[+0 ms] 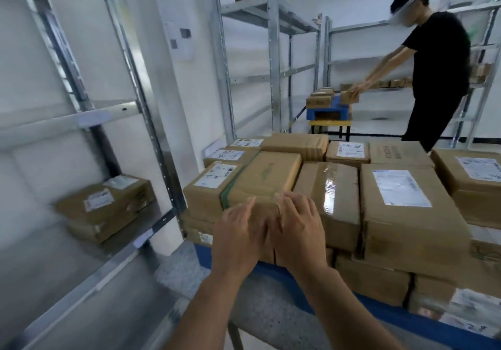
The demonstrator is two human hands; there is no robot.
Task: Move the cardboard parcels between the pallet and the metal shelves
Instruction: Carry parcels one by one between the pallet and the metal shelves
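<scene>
Open room: a strip of speckled grey floor (179, 265) separates the grey metal shelf unit (89, 111) on the left from the blue pallet (379, 306); the pallet's near edge runs diagonally below the wrists
Hands: the left hand (238, 238) and right hand (298, 230) lie side by side, fingers straight and loosely spread, over the near top edge of the brown cardboard parcel with a green strap (252, 181); neither is curled round anything; whether the fingertips touch the cardboard cannot be told
Parcel: it sits at the stack's near left corner, on top; a white label on its left part; a clear-taped brown box (333, 195) just beside it
Shelf: two labelled brown boxes (105, 206) stacked on a lower level, blurred
Room: white walls; a person in black (436, 75) holds a small box over a farther blue stand (329, 111)
</scene>
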